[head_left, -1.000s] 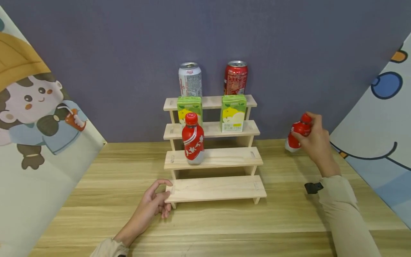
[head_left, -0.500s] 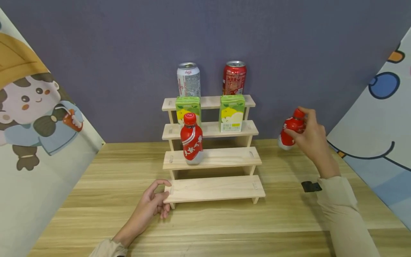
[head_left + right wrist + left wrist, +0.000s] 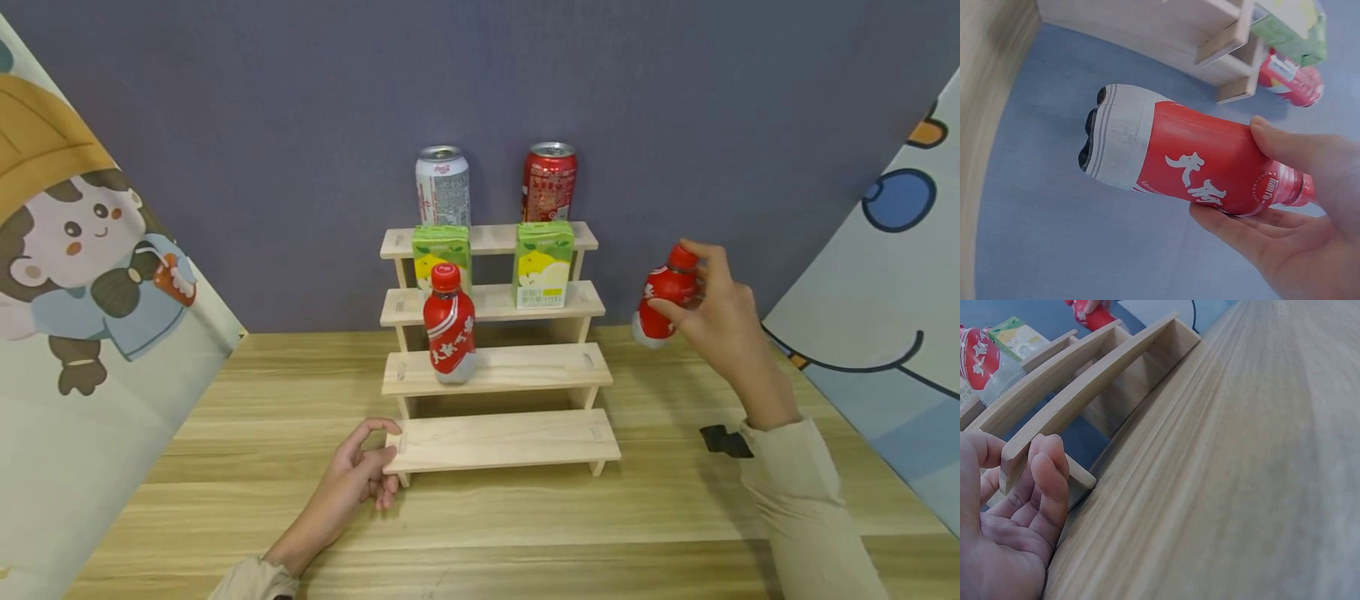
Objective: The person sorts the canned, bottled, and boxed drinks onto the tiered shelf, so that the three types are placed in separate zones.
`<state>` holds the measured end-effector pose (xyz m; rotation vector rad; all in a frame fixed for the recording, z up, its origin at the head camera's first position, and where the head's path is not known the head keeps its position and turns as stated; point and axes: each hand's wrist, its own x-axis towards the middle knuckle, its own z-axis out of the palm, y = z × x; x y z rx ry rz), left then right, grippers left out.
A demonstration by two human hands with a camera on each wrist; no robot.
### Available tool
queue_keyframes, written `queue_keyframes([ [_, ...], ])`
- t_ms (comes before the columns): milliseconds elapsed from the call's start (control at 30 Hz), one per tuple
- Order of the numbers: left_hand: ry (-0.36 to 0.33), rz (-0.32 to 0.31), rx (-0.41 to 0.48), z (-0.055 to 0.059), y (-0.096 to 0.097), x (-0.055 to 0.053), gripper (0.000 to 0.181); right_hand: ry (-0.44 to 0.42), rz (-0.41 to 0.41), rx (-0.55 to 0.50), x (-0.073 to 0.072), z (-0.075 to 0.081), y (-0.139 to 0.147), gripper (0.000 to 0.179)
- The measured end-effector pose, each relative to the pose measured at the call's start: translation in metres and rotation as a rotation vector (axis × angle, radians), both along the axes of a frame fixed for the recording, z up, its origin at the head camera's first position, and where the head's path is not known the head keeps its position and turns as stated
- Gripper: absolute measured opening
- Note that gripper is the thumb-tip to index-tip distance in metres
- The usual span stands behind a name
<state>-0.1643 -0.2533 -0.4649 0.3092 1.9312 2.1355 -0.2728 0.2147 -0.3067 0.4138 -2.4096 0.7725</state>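
My right hand (image 3: pixel 720 325) grips a small red soda bottle (image 3: pixel 1204 156) near its neck, thumb on one side and fingers on the other. The bottle leans, its clear base toward the lower left, and hangs in the air right of the stepped wooden shelf (image 3: pixel 502 446). At the lowest step's left end, my left hand (image 3: pixel 1016 512) pinches the board's corner between thumb and fingers. A matching red bottle (image 3: pixel 450 329) stands upright on the second step from the bottom, at its left side.
Two green juice cartons, a left one (image 3: pixel 442 250) and a right one (image 3: pixel 543 267), stand on the third step. Above them on the top step are a white can (image 3: pixel 444 187) and a red can (image 3: pixel 551 183). A dark wall (image 3: pixel 315 167) rises behind the wooden table (image 3: pixel 247 417).
My right hand has carried the bottle left and slightly up, toward the shelf, and the bottle tilts more. My left hand stays on the lowest step's corner.
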Motion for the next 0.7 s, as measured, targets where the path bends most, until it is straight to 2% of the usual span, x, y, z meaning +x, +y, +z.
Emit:
queue_keyframes([
  [333,-0.003,-0.001,0.003,-0.001,0.000,0.000,0.035,0.057,0.024,0.052,0.018,0.015,-0.014,0.088],
  [467,-0.004,0.001,0.001,0.000,0.000,0.000,0.035,0.035,0.036,0.052,0.027,0.023,-0.024,0.087],
  [700,-0.017,0.016,0.004,0.001,0.001,0.000,0.034,-0.003,0.104,0.023,0.041,0.029,-0.042,0.086],
])
